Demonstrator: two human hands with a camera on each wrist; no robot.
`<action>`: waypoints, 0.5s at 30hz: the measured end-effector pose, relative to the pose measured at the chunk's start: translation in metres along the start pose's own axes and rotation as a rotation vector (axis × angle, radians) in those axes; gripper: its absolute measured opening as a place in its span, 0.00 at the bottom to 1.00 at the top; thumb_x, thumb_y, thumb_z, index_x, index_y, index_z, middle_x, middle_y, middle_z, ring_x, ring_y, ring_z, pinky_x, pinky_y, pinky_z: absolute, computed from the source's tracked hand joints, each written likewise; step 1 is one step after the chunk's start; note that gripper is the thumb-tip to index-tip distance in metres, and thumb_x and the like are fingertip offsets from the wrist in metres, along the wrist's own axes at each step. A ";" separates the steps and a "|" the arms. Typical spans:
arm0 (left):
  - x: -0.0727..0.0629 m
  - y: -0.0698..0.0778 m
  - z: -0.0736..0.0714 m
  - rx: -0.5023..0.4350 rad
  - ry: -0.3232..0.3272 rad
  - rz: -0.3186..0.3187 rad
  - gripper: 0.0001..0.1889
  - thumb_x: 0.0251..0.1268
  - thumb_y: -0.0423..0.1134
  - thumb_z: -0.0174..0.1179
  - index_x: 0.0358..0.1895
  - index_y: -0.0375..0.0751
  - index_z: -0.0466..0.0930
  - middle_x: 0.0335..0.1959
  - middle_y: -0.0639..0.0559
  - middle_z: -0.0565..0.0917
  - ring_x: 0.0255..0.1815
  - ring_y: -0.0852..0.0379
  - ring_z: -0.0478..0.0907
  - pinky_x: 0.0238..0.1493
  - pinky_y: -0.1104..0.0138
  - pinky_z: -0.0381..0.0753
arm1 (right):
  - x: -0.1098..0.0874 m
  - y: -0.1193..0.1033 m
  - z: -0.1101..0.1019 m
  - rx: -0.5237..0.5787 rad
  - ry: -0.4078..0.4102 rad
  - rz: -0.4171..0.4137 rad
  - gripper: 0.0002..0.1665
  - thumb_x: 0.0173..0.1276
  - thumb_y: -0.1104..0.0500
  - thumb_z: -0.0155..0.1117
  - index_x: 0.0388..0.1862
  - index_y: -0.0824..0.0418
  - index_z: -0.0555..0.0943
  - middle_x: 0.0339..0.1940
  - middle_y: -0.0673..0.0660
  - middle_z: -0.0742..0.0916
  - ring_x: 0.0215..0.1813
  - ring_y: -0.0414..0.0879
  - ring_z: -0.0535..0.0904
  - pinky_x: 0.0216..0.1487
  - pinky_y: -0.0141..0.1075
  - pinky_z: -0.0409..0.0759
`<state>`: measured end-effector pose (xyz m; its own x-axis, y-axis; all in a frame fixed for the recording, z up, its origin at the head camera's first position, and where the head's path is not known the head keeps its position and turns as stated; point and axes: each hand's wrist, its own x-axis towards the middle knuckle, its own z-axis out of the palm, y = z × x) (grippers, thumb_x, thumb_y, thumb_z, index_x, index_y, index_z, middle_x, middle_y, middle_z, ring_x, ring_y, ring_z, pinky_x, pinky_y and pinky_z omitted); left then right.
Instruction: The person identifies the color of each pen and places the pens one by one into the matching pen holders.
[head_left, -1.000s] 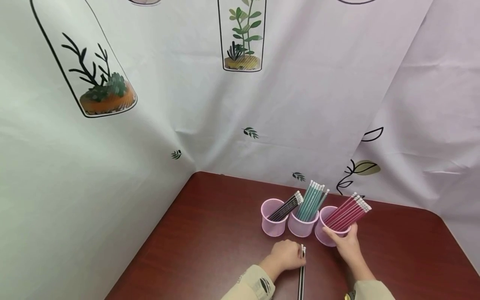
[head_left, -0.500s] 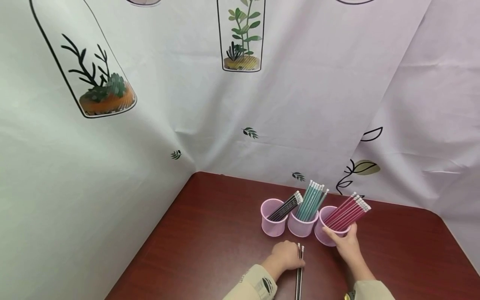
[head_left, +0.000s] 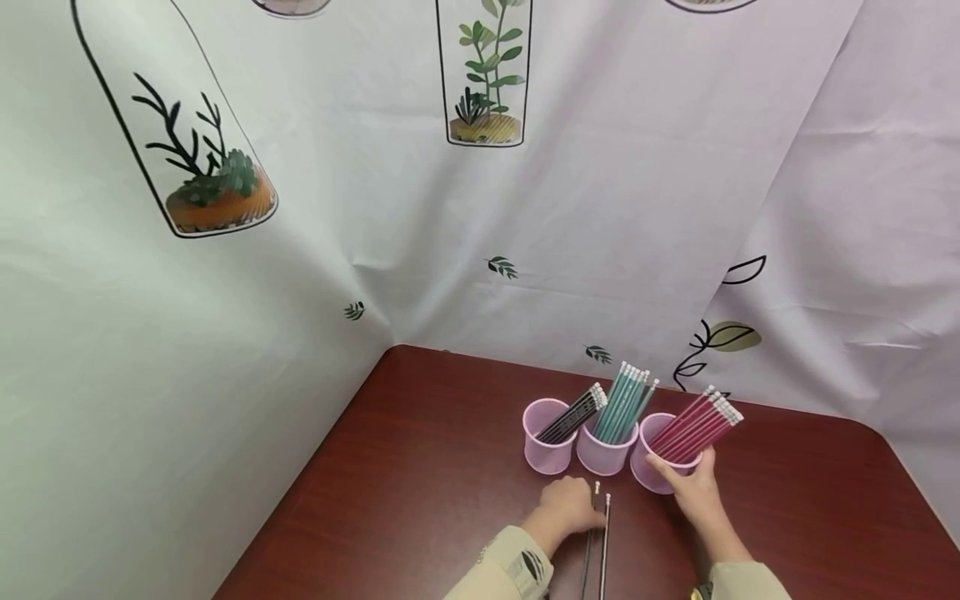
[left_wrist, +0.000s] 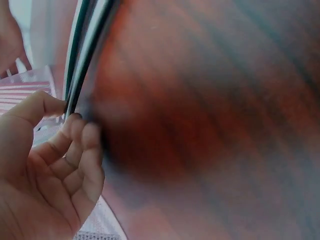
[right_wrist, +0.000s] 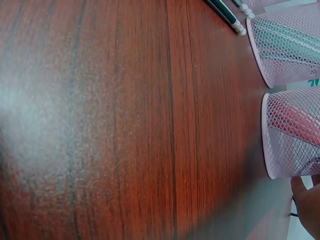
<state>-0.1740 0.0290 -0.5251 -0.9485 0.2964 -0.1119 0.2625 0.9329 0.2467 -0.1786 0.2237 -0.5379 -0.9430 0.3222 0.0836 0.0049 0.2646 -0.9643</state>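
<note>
In the head view, my left hand pinches one black pencil between thumb and index finger, near its white-eraser end. A second black pencil lies just to its right, slightly apart. The left wrist view shows the thumb and index fingertip meeting at the dark pencils, with the other fingers loosely curled. My right hand grips the pink mesh cup on the right, thumb at its front and fingers at its right side. Dark pink pencils lean rightward in that cup.
A middle pink cup holds teal pencils. The left pink cup holds black pencils leaning right. All stand in a row on the dark red-brown table, before a printed cloth backdrop.
My left hand has shifted slightly left with one pencil, and the two black pencils, side by side earlier, have parted. The right hand stays on its cup.
</note>
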 end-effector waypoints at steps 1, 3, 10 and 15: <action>-0.001 0.000 -0.004 -0.028 0.001 0.007 0.18 0.41 0.56 0.67 0.12 0.48 0.75 0.10 0.58 0.75 0.13 0.61 0.73 0.17 0.70 0.69 | 0.000 0.000 0.000 -0.002 0.002 0.003 0.52 0.58 0.61 0.68 0.68 0.68 0.43 0.60 0.71 0.63 0.60 0.59 0.61 0.63 0.49 0.56; -0.003 0.002 -0.013 -0.095 -0.005 0.028 0.18 0.43 0.53 0.66 0.10 0.50 0.72 0.03 0.60 0.70 0.07 0.64 0.68 0.13 0.72 0.66 | 0.000 -0.001 -0.001 -0.007 0.007 0.001 0.51 0.58 0.61 0.68 0.68 0.68 0.43 0.60 0.71 0.64 0.59 0.58 0.61 0.63 0.42 0.57; 0.002 0.009 -0.052 -0.322 0.015 0.165 0.14 0.43 0.44 0.67 0.18 0.52 0.68 0.04 0.65 0.68 0.05 0.69 0.66 0.13 0.75 0.63 | -0.003 0.000 0.000 0.002 0.020 -0.038 0.49 0.57 0.63 0.68 0.66 0.70 0.46 0.58 0.70 0.65 0.57 0.56 0.63 0.48 0.16 0.54; 0.013 -0.004 -0.102 -0.554 0.110 0.261 0.10 0.43 0.35 0.66 0.24 0.47 0.72 0.15 0.63 0.74 0.15 0.69 0.69 0.20 0.76 0.69 | -0.004 -0.002 0.001 0.007 0.022 -0.020 0.50 0.57 0.63 0.68 0.67 0.69 0.45 0.58 0.70 0.65 0.58 0.57 0.63 0.56 0.24 0.56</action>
<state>-0.2056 0.0085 -0.4296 -0.8859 0.4500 0.1121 0.3849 0.5787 0.7190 -0.1755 0.2210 -0.5365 -0.9352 0.3371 0.1081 -0.0162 0.2645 -0.9643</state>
